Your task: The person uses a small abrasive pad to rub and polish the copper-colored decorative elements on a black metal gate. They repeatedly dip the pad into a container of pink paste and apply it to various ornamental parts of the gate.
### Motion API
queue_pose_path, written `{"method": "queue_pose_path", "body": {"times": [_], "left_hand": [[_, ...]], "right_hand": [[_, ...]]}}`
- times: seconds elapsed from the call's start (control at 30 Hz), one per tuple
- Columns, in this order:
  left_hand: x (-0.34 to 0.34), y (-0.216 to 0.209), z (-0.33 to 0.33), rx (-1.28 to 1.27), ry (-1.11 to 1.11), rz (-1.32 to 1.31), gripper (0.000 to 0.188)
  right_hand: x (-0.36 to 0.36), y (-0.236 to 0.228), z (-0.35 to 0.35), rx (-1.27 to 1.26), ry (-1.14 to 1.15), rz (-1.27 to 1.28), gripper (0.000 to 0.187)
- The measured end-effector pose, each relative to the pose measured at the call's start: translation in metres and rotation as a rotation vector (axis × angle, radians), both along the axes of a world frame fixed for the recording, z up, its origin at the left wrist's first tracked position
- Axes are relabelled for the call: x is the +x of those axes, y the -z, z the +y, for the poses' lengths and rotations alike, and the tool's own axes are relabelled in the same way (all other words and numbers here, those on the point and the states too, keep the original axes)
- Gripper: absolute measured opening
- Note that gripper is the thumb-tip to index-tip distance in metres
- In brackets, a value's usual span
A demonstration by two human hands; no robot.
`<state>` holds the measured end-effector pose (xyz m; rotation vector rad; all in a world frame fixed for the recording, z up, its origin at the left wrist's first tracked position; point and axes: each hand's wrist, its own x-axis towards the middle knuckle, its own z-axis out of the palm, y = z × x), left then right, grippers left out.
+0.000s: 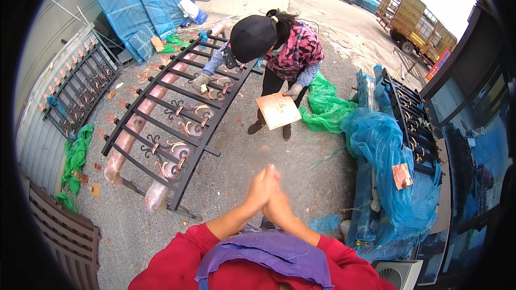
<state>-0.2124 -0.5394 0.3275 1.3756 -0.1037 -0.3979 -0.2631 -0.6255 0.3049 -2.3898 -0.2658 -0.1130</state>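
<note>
My left hand (260, 189) and my right hand (279, 207) meet palm to palm in front of me. Their fingers stretch forward against each other, and no object shows between them; the palms are hidden. Ahead to the left, a black metal fence panel (186, 114) with copper-coloured scrolls and spear tips lies raised on plastic-wrapped supports (129, 140). Across from me a person in a black cap (251, 37) bends over it. That person's one gloved hand (200, 82) is at the panel's bars, the other (293, 91) holds a tan cardboard sheet (278, 110).
More black railing panels stand at the left wall (78, 88) and at the right (411, 121). Blue netting (392, 166) and green netting (324, 99) lie to the right, near an outdoor air-conditioning unit (396, 274). A slatted brown panel (62, 236) is at lower left; a truck (416, 19) stands far back.
</note>
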Motion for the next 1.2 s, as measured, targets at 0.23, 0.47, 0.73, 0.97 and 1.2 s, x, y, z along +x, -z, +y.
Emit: {"method": "queue_pose_path", "body": {"times": [0.23,0.47,0.73,0.97,1.2], "left_hand": [[0.006,0.000,0.025,-0.259,0.071,-0.039,0.042],[-0.001,0.003,0.037,-0.385,0.081,0.098,0.035],[0.013,0.011,0.057,-0.670,0.143,0.295,0.055],[0.020,0.003,0.064,-0.934,0.155,0.394,0.055],[0.019,0.006,0.075,-0.836,0.094,0.390,0.045]], "right_hand": [[0.007,-0.033,0.015,0.537,-0.032,0.132,0.068],[0.003,-0.027,0.023,0.454,-0.106,0.228,0.069],[0.014,-0.036,0.027,-0.246,-0.045,0.025,0.067],[0.027,-0.036,0.023,-0.448,-0.109,-0.121,0.073],[0.028,-0.025,0.036,-0.392,-0.083,-0.055,0.073]]}}
